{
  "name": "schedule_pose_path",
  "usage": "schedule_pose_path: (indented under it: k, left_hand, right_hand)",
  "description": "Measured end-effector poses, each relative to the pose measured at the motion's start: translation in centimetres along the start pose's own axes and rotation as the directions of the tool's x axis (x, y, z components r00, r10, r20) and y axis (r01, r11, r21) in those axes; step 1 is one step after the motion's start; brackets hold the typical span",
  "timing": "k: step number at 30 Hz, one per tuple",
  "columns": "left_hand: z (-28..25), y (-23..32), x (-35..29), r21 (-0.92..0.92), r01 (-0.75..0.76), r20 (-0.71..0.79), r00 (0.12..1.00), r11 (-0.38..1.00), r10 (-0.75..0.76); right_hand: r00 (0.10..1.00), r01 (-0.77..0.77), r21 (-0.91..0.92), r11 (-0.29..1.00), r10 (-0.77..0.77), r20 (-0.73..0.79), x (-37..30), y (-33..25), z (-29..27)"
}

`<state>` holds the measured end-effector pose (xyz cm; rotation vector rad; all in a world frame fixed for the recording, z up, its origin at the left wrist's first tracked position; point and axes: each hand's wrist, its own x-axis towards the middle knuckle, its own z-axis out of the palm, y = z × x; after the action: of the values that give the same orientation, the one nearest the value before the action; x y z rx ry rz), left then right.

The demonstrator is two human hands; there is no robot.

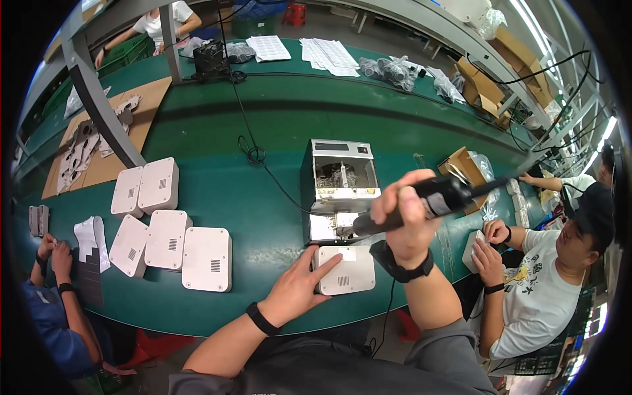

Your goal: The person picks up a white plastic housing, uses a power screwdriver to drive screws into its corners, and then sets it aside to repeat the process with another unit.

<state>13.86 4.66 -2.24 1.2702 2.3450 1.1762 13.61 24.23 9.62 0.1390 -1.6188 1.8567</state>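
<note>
My right hand (409, 220) is wrapped round a black electric screwdriver (449, 196), which is tilted with its nose toward the left. The nose meets the outlet at the front of a screw feeder (345, 195); the very tip is too small to make out. Loose screws show through the feeder's clear window. Just in front of the feeder, a white plastic housing (355, 280) with a vent grille lies flat on the table. My left hand (293, 286) grips its left side, thumb at the near edge, index finger stretched over the pale label on its top.
Several similar white housings (207, 260) stand to the left on the green table (263, 187). A black cable (280, 191) runs to the feeder. Co-workers sit at left and right; the right one handles a white housing (471, 251). An open carton (464, 172) stands beyond my right hand.
</note>
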Motion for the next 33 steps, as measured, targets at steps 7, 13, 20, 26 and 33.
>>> schedule_pose_path:
  k: [7, 13, 20, 26, 33]
  left_hand:
    - [0.3, 0.1, 0.3, 0.019, 0.003, -0.011, 1.000, 1.000, -0.003]
    - [0.3, 0.0, 0.3, 0.009, 0.008, 0.003, 1.000, 1.000, -0.008]
    - [0.2, 0.0, 0.2, -0.031, 0.038, 0.034, 0.999, 0.999, -0.037]
    - [0.8, -0.2, 0.0, -0.044, 0.034, -0.003, 0.999, 0.998, -0.034]
    - [0.8, 0.0, 0.1, -0.023, 0.036, 0.012, 0.999, 0.999, -0.035]
  right_hand:
    - [0.989, -0.134, -0.009, 0.991, 0.135, 0.059, -1.6, -0.4, 0.0]
    - [0.980, -0.118, 0.094, 0.989, 0.101, 0.171, -3.0, -0.6, 1.1]
    - [0.973, -0.148, 0.064, 0.987, 0.134, 0.189, -3.5, 1.0, 1.2]
    - [0.973, -0.143, 0.088, 0.986, 0.124, 0.197, -4.0, 1.7, 1.7]
    - [0.976, -0.121, 0.023, 0.992, 0.115, 0.186, -4.2, 2.0, 2.2]
